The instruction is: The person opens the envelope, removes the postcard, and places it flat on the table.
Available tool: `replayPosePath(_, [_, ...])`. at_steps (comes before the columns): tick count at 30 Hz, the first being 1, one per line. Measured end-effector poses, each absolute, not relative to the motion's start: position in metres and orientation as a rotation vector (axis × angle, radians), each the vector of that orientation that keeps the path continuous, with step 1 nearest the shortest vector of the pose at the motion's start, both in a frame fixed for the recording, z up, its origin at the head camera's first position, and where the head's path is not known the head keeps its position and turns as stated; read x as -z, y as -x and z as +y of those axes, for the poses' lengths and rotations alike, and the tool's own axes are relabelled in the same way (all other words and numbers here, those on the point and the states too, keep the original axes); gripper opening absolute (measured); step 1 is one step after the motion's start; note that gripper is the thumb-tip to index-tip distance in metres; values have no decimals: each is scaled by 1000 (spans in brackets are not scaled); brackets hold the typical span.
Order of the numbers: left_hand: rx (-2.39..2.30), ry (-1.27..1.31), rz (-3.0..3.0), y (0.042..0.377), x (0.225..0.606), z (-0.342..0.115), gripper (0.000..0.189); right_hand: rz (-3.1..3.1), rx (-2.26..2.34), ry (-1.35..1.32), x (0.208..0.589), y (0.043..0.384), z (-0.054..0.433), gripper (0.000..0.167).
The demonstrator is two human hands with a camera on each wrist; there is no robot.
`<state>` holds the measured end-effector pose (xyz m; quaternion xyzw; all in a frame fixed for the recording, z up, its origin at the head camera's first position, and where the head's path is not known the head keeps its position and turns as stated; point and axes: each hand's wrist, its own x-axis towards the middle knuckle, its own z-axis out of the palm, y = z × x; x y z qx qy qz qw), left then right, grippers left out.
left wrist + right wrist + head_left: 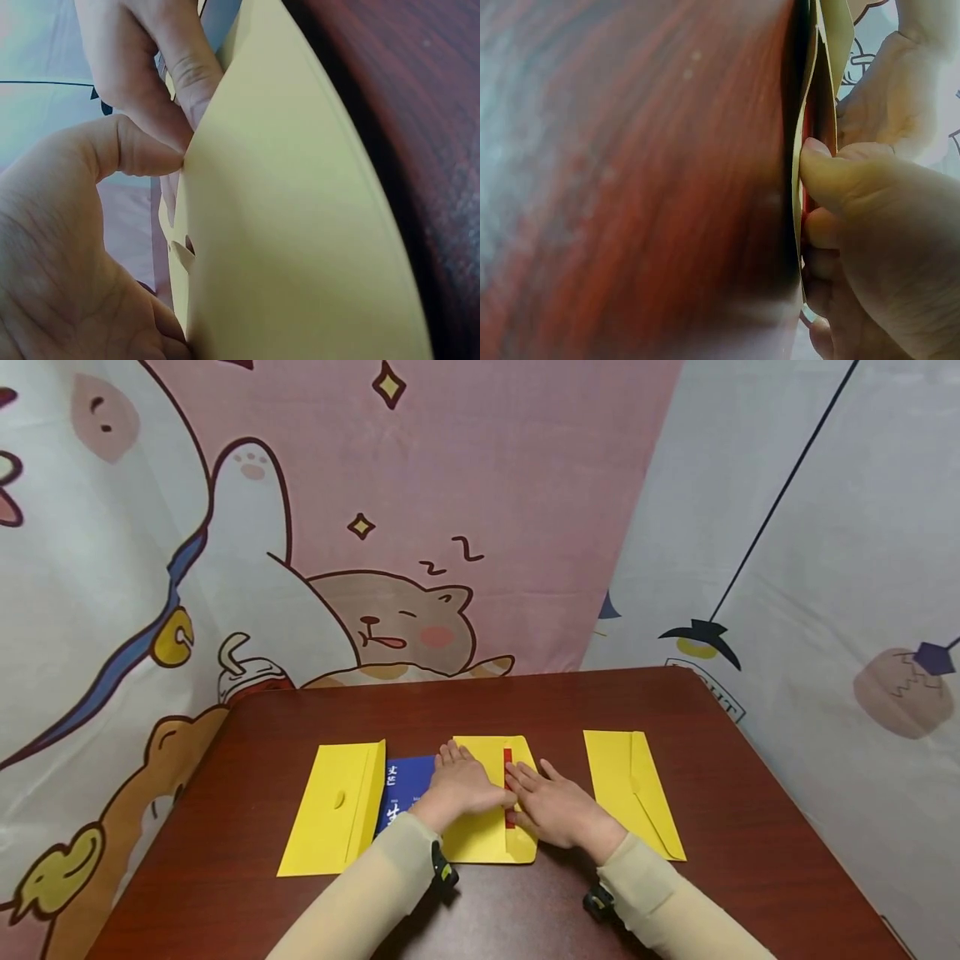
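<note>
Reddish-brown table (540, 914) underneath | yellow envelope (476, 845) beneath left hand (460, 785), fingers straight, gripping nothing | right hand (558, 812) loosely extended, gripping nothing apparent, touching flap (524, 849), red strip (507, 756) | apparently flap-working; next likely calls for even pressure

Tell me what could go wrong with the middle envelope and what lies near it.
The thumb of the left hand touches the edge of the middle envelope, so pressing there might crease the paper.

The right hand is at the flap beside the red strip; a slip could bend the flap.

The left sleeve passes close to the left envelope, so a sideways move might nudge it.
</note>
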<state>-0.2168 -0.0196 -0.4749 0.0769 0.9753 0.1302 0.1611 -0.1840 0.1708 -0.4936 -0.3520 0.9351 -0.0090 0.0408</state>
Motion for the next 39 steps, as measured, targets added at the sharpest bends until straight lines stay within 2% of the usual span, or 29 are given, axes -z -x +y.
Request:
replayPosePath(17, [-324, -236, 2791, 218, 479, -19, 128, 2890, 17, 1092, 487, 183, 165, 70])
replayPosePath(27, [-314, -229, 2798, 219, 479, -18, 127, 2911, -84, 966, 490, 179, 157, 79])
replayPosePath(39, [-313, -234, 2800, 219, 478, -17, 127, 2863, -164, 859, 484, 179, 157, 82])
